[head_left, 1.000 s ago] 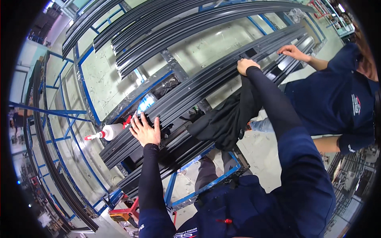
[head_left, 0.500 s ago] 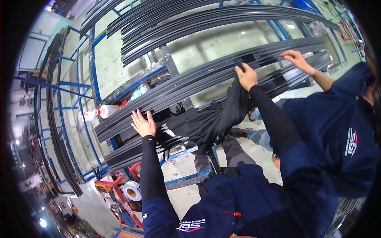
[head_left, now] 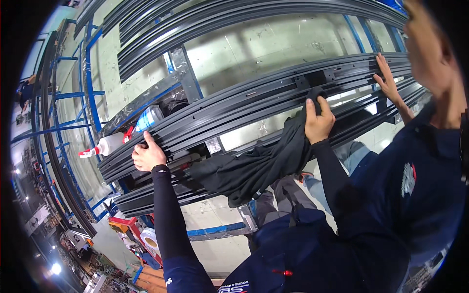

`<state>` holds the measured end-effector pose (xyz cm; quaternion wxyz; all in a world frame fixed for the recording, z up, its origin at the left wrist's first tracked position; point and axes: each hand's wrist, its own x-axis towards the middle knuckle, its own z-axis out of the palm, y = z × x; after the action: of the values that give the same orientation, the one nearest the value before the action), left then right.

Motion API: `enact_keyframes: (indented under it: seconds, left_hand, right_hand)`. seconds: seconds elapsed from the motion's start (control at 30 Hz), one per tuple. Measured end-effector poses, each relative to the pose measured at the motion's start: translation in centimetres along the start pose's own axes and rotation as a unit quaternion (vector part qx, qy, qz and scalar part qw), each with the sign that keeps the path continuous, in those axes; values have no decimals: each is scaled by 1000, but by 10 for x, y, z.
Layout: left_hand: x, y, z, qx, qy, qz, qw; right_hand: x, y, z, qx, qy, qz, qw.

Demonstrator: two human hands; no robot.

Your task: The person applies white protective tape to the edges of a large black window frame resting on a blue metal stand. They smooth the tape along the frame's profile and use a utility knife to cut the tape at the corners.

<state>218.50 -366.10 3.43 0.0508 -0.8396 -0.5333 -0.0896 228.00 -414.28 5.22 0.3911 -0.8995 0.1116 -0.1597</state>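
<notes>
A long black metal profile [head_left: 220, 110] with grooves and small holes lies across a blue-framed rack. Near its left end my left hand [head_left: 150, 155] grips it, thumb on top and fingers curled at the near edge. My right hand [head_left: 320, 121] is closed on a black cloth [head_left: 264, 166], pressing a bunched part onto the profile farther right. The rest of the cloth hangs in folds over the near side, hiding part of another black profile [head_left: 146, 199] below. A co-worker's hand [head_left: 388, 83] rests on the profile to the right.
A white spray bottle [head_left: 111, 145] with a red trigger and a blue-labelled bottle [head_left: 149, 118] stand behind the left end. More black profiles [head_left: 210, 29] lie on the far racks. At lower left is a tape roll [head_left: 149, 238] by a red stand. A co-worker [head_left: 410, 171] stands close on the right.
My left hand has gone from lying flat to curling around the profile, nearer its left end. My right hand still holds the cloth. The co-worker has leaned in, one hand now flat on the profile.
</notes>
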Motion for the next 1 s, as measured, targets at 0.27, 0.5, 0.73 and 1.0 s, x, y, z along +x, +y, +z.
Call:
enact_keyframes:
  seconds: [0.27, 0.5, 0.73, 1.0]
  left_hand:
    - [0, 9, -6, -12, -2, -1, 1000]
    - [2, 4, -1, -23, 1, 6, 1000]
    - [0, 8, -13, -24, -21, -23, 999]
    - [-1, -1, -25, -33, -27, -36, 998]
  right_hand:
    - [38, -67, 29, -175, -275, 58, 944]
    - [-51, -179, 13, 351, -694, -46, 627]
    - [21, -83, 15, -105, -280, 84, 951]
    - [-18, -152, -30, 56, -574, -161, 801]
